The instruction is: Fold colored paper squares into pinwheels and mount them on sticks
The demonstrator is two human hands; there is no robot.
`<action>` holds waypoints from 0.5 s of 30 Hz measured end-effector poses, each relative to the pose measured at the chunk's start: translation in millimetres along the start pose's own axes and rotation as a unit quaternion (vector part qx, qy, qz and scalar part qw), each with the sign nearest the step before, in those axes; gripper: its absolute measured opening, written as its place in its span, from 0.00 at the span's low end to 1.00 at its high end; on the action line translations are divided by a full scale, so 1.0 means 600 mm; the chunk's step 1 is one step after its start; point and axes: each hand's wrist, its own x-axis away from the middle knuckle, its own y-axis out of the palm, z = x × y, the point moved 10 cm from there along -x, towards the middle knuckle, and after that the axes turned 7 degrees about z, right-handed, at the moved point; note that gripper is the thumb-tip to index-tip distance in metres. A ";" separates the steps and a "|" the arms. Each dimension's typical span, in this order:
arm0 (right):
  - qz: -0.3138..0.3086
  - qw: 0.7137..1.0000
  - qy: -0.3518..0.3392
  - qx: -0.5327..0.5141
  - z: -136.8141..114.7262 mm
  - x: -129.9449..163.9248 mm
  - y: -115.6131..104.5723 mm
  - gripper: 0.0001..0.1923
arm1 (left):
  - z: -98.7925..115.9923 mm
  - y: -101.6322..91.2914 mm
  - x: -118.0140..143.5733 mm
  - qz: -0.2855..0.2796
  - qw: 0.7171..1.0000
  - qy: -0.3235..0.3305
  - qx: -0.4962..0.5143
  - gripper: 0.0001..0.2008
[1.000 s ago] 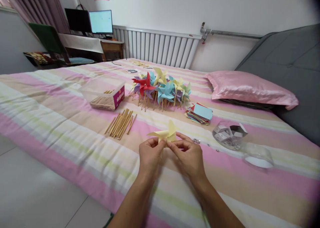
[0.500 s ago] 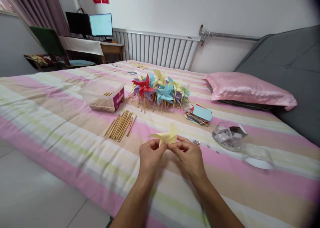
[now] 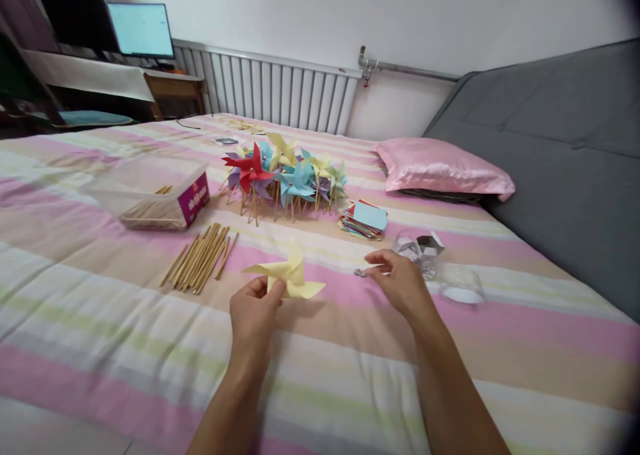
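Striped pink, cream and green bedding (image 3: 100, 288) serves as the work surface, with loose wooden sticks (image 3: 200, 265) at left and finished coloured paper pinwheels (image 3: 280, 175) beyond. Left hand (image 3: 254, 315), fingers pinched shut, holds the pale yellow folded-paper pinwheel head (image 3: 287, 278) just above the bedding; light, flimsy and easily creased, it is probably best gripped at its centre. Right hand (image 3: 400, 283), fingertips closing together, touches small metal pins (image 3: 360, 272) beside a clear plastic container (image 3: 417, 248).
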 end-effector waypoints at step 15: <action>-0.044 0.961 0.123 0.243 0.159 -0.034 -0.023 0.08 | -0.015 0.019 0.009 -0.022 0.998 -0.052 0.005 0.06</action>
